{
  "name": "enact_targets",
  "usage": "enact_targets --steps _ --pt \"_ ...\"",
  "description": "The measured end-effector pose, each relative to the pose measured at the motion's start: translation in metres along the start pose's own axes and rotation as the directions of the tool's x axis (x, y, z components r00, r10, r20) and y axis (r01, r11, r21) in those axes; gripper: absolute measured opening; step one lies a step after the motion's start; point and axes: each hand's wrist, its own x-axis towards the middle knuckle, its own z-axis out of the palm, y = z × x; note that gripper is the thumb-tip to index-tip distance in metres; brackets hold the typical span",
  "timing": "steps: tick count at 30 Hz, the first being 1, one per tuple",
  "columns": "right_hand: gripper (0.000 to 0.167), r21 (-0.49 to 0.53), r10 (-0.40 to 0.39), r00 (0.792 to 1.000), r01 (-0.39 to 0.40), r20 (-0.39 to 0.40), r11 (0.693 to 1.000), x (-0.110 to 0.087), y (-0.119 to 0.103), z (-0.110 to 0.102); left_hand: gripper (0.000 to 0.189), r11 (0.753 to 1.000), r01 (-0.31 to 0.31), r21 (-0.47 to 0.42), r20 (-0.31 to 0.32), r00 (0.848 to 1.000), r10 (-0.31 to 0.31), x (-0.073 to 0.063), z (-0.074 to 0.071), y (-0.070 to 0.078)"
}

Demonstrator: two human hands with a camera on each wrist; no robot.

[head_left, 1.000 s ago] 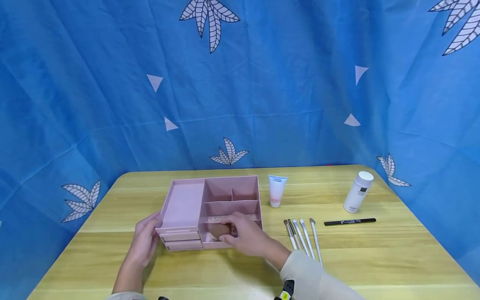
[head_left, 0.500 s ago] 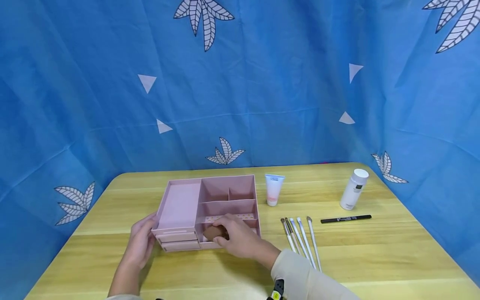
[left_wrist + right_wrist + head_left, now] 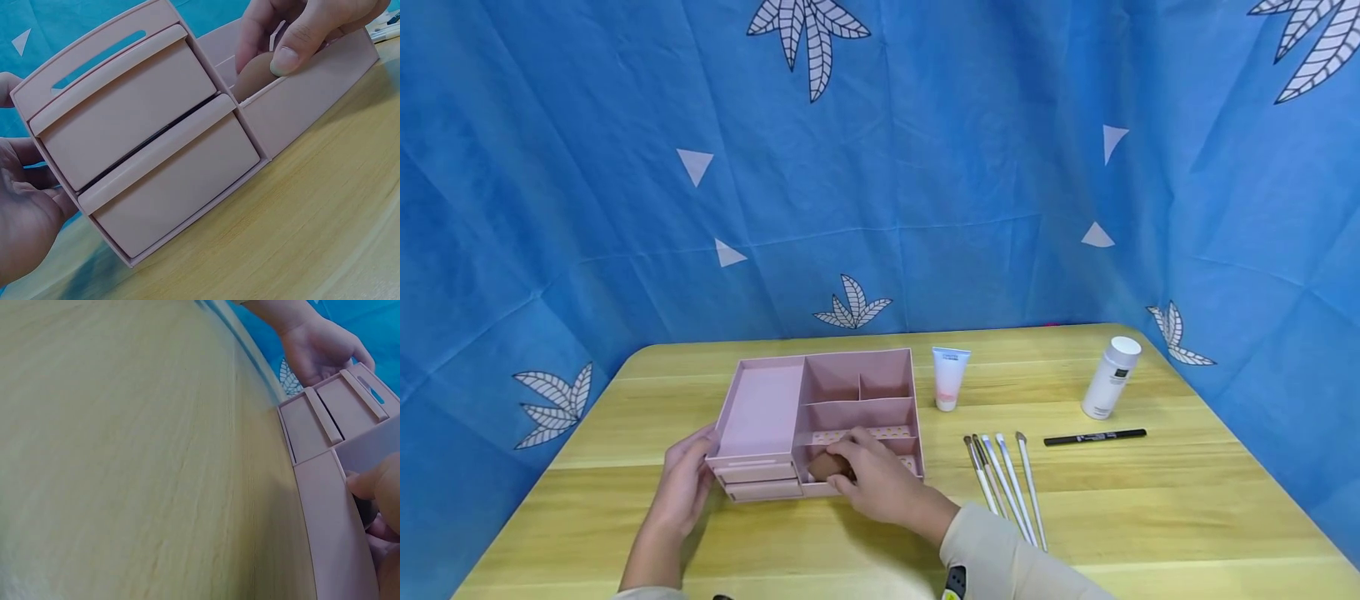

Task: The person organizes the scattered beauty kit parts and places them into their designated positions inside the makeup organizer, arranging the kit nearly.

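Note:
A pink desktop organizer stands on the table, its two small drawers closed at the left front. My left hand holds the organizer by its left side wall, partly hidden behind it in the left wrist view. With thumb and fingers my right hand pinches a brown makeup sponge down in the front right compartment. The sponge sits low behind the front wall, and its right part is hidden by my fingers. In the right wrist view the thumb lies right at that wall.
Right of the organizer a white and pink squeeze tube stands on its cap. Several makeup brushes lie side by side, with a black pen beyond them. A white bottle stands at the back right, before a blue curtain.
The brown sponge sits lower and further left in the front compartment, my right hand having shifted slightly left with it. My left hand stays at the organizer's side. The head view has shifted slightly.

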Motion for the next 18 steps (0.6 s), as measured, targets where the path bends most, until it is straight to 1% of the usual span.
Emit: enact_targets --steps 5,9,15,18 --pt "0.037 -0.003 0.004 1.000 -0.004 0.016 1.000 -0.0005 -0.0008 0.0007 0.048 1.000 0.001 0.001 0.000 1.000 -0.001 0.0004 0.0003 -0.0003" --pt "0.035 -0.013 -0.010 1.000 0.010 0.019 1.000 -0.0007 -0.0014 0.0005 0.048 1.000 0.009 0.006 -0.010 1.000 -0.009 0.0005 0.0010 -0.0002" --pt "0.028 -0.067 -0.056 0.998 0.053 -0.032 0.996 -0.0008 -0.0019 0.0014 0.048 1.000 0.017 0.010 -0.016 1.000 -0.017 0.0004 0.0011 -0.0002" --pt "0.027 -0.064 -0.046 0.998 0.043 -0.046 0.997 -0.0010 -0.0014 0.0022 0.049 1.000 0.017 0.014 -0.012 1.000 -0.016 0.0003 0.0006 0.0001"
